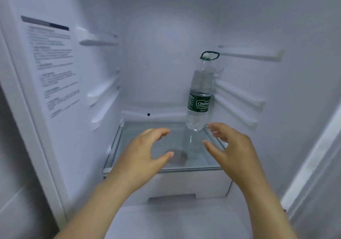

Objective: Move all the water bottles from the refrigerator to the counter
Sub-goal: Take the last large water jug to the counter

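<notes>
One clear water bottle (200, 93) with a green label and a green carry loop stands upright at the back right of the glass shelf (140, 165) inside the open refrigerator. My left hand (145, 150) hovers over the shelf's front left, fingers and thumb spread in a loose curve, holding nothing. My right hand (228, 144) reaches in just below and right of the bottle's base, fingers relaxed and apart; its fingertips are close to the bottle but not around it.
White side walls carry empty shelf rails (239, 98) on both sides. A printed sticker (53, 65) covers the left wall. A white drawer (184, 185) sits under the glass shelf. The door frame (311, 165) runs down the right edge.
</notes>
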A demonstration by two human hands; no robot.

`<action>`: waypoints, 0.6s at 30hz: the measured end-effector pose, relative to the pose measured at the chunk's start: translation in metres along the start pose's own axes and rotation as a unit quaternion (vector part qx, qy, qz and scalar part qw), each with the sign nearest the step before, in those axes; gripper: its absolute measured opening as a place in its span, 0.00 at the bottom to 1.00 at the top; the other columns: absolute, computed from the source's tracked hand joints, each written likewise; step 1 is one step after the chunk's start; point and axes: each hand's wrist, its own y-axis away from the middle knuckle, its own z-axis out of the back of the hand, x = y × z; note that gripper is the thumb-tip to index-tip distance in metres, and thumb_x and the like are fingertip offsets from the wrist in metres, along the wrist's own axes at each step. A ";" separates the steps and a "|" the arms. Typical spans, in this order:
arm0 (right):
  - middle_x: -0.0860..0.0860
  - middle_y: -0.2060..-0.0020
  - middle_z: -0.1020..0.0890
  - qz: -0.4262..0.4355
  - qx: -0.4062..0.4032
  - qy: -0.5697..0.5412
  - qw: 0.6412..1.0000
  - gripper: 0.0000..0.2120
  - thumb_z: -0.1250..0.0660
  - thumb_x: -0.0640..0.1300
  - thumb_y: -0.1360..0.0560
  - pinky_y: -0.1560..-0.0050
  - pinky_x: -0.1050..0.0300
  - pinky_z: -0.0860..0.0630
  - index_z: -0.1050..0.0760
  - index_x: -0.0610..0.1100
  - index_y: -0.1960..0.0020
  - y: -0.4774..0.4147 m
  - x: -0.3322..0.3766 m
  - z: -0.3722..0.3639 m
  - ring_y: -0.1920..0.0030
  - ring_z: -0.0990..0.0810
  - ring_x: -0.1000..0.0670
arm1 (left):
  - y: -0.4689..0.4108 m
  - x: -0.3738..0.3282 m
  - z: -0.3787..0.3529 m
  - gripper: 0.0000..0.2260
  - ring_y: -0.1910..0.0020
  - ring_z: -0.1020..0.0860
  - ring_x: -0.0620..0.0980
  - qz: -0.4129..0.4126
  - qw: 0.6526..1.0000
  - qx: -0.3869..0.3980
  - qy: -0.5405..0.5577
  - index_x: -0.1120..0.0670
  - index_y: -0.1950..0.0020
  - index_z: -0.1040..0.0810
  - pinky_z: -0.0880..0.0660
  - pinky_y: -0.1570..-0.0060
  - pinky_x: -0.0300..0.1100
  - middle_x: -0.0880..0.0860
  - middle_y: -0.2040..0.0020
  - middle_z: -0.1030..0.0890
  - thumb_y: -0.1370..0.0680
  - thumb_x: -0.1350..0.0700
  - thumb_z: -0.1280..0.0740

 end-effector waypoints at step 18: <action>0.55 0.46 0.18 -0.076 -0.007 -0.050 0.996 0.20 0.26 0.48 0.28 0.44 0.63 0.26 0.23 0.49 0.37 -0.086 -0.064 -0.056 0.48 0.20 0.57 | -0.111 0.043 -0.051 0.21 0.42 0.24 0.39 0.011 1.000 -0.022 0.018 0.47 0.36 0.25 0.29 0.37 0.39 0.42 0.40 0.22 0.28 0.53 0.26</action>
